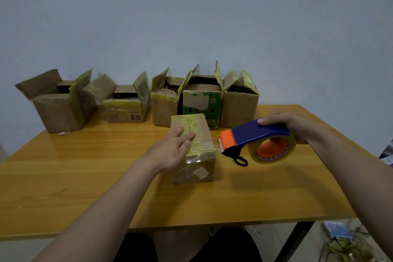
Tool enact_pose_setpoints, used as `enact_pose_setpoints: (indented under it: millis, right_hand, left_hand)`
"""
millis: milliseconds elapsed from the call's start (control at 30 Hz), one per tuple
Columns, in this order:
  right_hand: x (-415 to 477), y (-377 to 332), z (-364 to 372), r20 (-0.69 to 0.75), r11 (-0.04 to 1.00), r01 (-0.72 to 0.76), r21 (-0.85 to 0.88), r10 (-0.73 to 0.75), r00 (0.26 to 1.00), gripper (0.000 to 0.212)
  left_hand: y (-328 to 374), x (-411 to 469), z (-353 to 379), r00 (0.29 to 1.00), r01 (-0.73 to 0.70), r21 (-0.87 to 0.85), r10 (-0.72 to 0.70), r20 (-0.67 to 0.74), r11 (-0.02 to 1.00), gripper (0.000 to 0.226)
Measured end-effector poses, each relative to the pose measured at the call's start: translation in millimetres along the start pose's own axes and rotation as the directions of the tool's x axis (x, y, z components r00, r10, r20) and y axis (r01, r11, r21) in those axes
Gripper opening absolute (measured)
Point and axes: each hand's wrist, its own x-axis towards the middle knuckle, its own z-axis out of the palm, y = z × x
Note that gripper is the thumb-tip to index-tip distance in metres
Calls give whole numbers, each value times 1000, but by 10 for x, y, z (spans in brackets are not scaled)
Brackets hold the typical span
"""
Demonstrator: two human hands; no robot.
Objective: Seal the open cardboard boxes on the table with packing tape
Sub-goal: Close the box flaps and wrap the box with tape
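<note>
Pressing flat on the top of the small closed box [198, 171], the left grip [173, 148] is lying open with its fingers straight along the seam between the flaps. It is probably holding them down and smoothing the clear tape that is glistening across the lid and down the near face. The right grip [292, 125] is curling closed around the blue body of the tape dispenser [251, 134], holding it off the worktop [85, 166] just beside the box's right edge. The orange blade end is facing the box and the tape roll [286, 152] is hanging below. A thin strand seems to be running from blade to box, though it is too faint to be sure, so I am judging that this strip is at the point of being torn free. This box is sitting near the middle of the worktop, in front of the others, and its contents are hidden. Five boxes are waiting in a row along the far edge with their flaps standing up: a leftmost box [57, 115], a low box [125, 110], a middle box [164, 112], a green-printed box [202, 106] and a rightmost box [240, 109]. Their insides are showing only folded inner flaps and shadow, so I cannot tell what they are holding.
</note>
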Motion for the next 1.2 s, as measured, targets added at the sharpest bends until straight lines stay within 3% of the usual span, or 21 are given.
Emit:
enact_pose_setpoints:
  millis: [33, 167, 433, 633, 767, 900, 1000, 1200]
  right_hand:
    - [-11, -15, -5, 16, 1000, 5, -13, -5, 1000, 73]
    - [-24, -110, 41, 27, 998, 25, -59, -23, 999, 28]
    - [108, -334, 119, 41, 942, 55, -330, -44, 998, 43]
    - [82, -749, 311, 14, 825, 33, -565, -30, 999, 45]
    - [125, -1009, 471, -38, 731, 4, -683, -41, 998, 45]
    - [117, -761, 619, -70, 521, -96, -848, 70, 995, 39]
    - [149, -461, 607, -106, 643, -74, -762, -12, 994, 45]
    - [191, -617, 613, -234, 648, -48, -760, -204, 950, 57]
  left_hand:
    - [1, 3, 1, 1000, 3, 0, -3, -1, 1000, 50]
    - [-2, 11, 11, 1000, 6, 7, -6, -3, 1000, 50]
    - [-7, 34, 32, 1000, 14, 18, -13, -3, 1000, 50]
    - [-5, 53, 38, 1000, 18, 35, -17, -5, 999, 51]
    - [13, 41, 18, 1000, 15, 42, -15, 2, 999, 51]
    - [-6, 14, 9, 1000, 7, 23, -7, 6, 1000, 50]
    - [3, 23, 21, 1000, -2, 10, 2, -3, 1000, 50]
    - [33, 35, -55, 1000, -7, 10, 7, 11, 1000, 48]
